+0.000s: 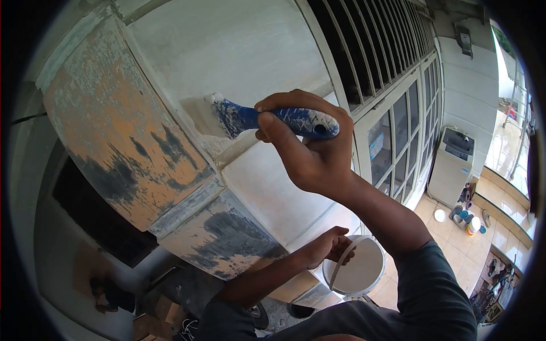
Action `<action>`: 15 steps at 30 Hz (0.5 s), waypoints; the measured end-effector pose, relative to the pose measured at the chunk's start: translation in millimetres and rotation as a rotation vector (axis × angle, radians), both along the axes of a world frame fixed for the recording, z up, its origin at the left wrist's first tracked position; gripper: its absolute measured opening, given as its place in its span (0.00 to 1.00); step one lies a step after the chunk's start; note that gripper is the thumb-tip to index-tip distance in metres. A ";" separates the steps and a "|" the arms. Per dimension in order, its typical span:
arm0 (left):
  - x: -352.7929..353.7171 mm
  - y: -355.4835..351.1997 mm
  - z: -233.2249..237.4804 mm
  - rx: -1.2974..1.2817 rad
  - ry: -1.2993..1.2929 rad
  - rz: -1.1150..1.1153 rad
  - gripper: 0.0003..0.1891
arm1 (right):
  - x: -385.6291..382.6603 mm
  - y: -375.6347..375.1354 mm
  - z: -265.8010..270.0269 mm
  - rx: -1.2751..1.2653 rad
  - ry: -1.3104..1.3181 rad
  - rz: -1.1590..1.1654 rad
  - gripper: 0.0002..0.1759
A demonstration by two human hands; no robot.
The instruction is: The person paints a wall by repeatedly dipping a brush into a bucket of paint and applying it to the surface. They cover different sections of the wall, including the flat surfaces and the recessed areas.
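Observation:
My right hand (318,156) is closed around the blue handle of a paint-crusted paintbrush (242,117). Its bristle end points left, overlapping a pale wall ledge (213,146) in this view, with whitish paint around it. Lower down, my left hand (330,248) grips the curved handle of a white bucket (364,270), which hangs tilted with its mouth facing me. The inside of the bucket looks white. Behind both hands stands a white wall (227,51) with recessed panels.
To the left is a pillar (131,153) with peeling orange and grey paint. Barred windows (392,145) line the right. Beyond stand a washing machine (452,165) and several shoes (462,219) on tiles. A person (116,295) and cardboard boxes (165,310) are at lower left.

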State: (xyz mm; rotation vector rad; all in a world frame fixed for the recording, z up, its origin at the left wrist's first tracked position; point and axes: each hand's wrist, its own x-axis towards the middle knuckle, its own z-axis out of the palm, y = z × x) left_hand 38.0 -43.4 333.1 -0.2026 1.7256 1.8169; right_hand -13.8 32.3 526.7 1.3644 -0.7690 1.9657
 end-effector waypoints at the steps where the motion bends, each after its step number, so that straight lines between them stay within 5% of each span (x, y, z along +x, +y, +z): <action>1: -0.2 -0.1 -0.7 0.004 -0.002 -0.003 0.29 | -0.5 -0.9 -0.2 0.039 -0.016 -0.001 0.06; 7: 0.7 -1.4 0.5 0.008 -0.008 0.000 0.29 | -48.5 -6.3 -7.1 0.065 -0.077 -0.157 0.07; 15: -1.9 -1.1 1.1 0.024 -0.007 0.016 0.30 | -127.5 64.1 -5.3 -0.011 -0.210 -0.872 0.06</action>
